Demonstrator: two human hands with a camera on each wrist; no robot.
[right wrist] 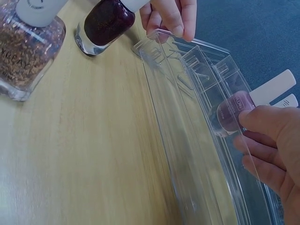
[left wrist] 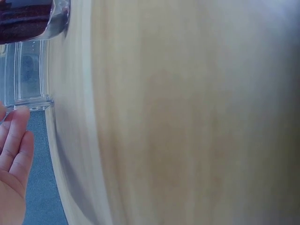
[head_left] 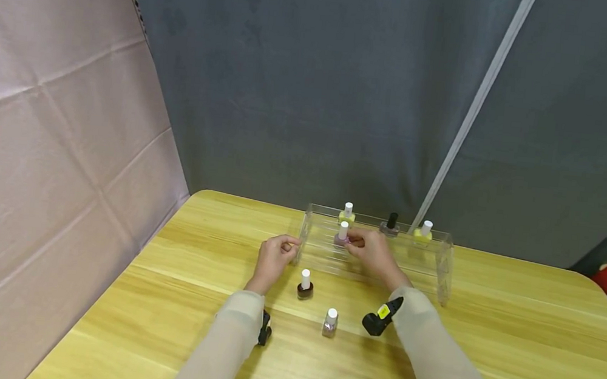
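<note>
My right hand point(head_left: 376, 256) pinches a mauve nail polish bottle point(right wrist: 236, 110) with a white cap, upright at a tier of the clear acrylic display rack point(head_left: 324, 258). The thumb lies across the bottle's side in the right wrist view. At the rack's left end, my left hand point(head_left: 273, 260) holds the edge of the end panel between thumb and fingertips. A dark red nail polish bottle point(head_left: 305, 290) with a white cap stands on the table just right of that hand. Nearer me is a glittery nail polish bottle point(head_left: 330, 326), also white-capped.
The rack's back tier bears two yellow nail polish bottles point(head_left: 423, 234) and a greyish one with a black cap point(head_left: 390, 225). A grey curtain point(head_left: 318, 93) hangs behind the wooden table point(head_left: 192, 264); a pale cloth wall point(head_left: 55, 147) stands at the left.
</note>
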